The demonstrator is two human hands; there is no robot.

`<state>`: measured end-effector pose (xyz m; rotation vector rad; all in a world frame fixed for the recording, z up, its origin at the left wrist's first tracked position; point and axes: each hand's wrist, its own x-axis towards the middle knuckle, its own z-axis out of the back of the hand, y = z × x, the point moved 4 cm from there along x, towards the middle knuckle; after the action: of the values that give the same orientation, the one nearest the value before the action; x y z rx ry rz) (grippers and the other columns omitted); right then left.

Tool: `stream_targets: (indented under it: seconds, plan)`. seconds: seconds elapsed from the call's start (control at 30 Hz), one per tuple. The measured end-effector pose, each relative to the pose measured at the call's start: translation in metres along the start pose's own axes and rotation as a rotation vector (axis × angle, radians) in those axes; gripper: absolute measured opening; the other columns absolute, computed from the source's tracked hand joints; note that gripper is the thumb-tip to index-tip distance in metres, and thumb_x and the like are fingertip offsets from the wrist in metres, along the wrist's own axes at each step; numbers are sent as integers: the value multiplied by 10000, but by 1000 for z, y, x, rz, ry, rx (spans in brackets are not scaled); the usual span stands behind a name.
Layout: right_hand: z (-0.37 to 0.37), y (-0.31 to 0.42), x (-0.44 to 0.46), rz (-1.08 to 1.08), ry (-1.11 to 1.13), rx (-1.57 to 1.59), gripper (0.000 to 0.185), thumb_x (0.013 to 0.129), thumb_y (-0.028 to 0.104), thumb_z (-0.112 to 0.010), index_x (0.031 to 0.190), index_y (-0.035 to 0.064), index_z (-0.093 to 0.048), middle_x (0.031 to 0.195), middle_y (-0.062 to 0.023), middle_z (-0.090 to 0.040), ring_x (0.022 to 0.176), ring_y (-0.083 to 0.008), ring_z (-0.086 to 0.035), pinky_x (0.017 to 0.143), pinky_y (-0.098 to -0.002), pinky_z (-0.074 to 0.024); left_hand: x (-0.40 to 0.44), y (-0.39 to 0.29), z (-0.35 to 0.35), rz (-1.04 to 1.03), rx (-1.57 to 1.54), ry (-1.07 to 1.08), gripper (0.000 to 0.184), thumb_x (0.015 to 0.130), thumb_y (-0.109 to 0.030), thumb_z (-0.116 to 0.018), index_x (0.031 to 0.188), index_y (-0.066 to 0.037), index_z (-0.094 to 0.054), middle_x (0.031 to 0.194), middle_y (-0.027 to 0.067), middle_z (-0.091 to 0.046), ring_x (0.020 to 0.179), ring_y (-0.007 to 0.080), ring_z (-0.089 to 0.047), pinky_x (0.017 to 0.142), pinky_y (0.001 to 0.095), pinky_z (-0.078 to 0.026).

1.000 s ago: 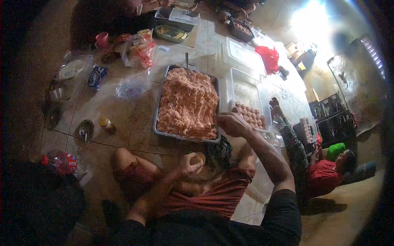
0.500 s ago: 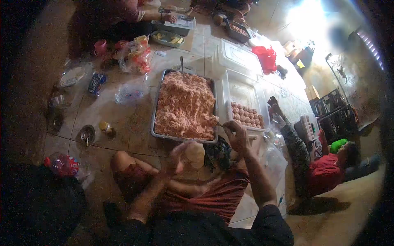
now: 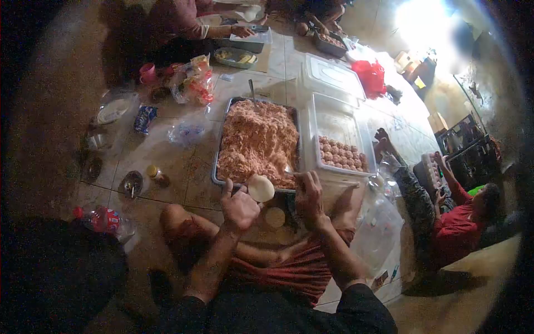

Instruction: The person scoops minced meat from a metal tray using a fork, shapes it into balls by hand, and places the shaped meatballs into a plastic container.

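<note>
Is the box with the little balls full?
Partly full: little balls cover the near end of the clear box; its far end is bare.

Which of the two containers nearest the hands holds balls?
The clear box; balls line its near end. The large tray beside it holds loose mixture.

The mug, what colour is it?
The mug is pink; it shows in the head view.

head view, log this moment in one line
left hand: thumb spread, round wrapper at fingers | right hand: thin utensil at near right corner of meat mixture | meatballs: rows in clear container right of tray
</note>
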<state>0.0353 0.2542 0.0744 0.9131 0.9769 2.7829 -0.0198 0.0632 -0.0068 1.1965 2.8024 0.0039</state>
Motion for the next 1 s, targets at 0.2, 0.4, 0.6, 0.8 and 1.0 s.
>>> stream_targets:
  seconds: [0.2, 0.4, 0.6, 0.8, 1.0]
  plan:
    - [-24, 22, -41, 25, 13, 151, 341, 816, 23, -620, 1156, 33, -624, 1017, -177, -586, 976, -383, -601, 851, -417, -507, 10, 9, -37, -88, -10, 185, 807, 961, -662, -445, 1427, -3, -445, 1434, 151, -510, 1346, 327, -435, 1177, 496, -253]
    - [-33, 28, -63, 42, 0, 230, 464, 777, 43, -673, 1240, 53, -643, 1080, -168, -593, 1001, -340, -620, 850, -366, -526, 3, 5, -52, -200, 63, 65, 946, 908, -724, -465, 1396, 86, -437, 1378, 230, -543, 1293, 372, -496, 1138, 544, -336]
    - [-20, 16, -68, 263, 92, -74, 417, 836, -5, -657, 1231, 129, -649, 989, -140, -626, 878, -334, -627, 714, -403, -533, -2, -6, -29, -119, 27, 86, 992, 906, -754, -409, 1387, 113, -436, 1400, 268, -512, 1288, 393, -505, 1134, 529, -354]
    - [8, 23, -59, 143, 270, 78, 321, 840, -8, -658, 1146, 89, -658, 919, -127, -602, 830, -326, -622, 688, -399, -521, -10, -14, 8, -47, -51, 52, 929, 918, -693, -479, 1376, 115, -441, 1399, 263, -512, 1317, 397, -482, 1182, 531, -287]
    - [7, 31, -49, 6, 300, 333, 307, 790, 14, -701, 1092, 60, -671, 956, -130, -616, 879, -321, -644, 742, -370, -530, -15, -4, -17, -82, -142, -136, 862, 954, -651, -460, 1413, 76, -406, 1422, 270, -483, 1291, 410, -494, 1078, 564, -421]
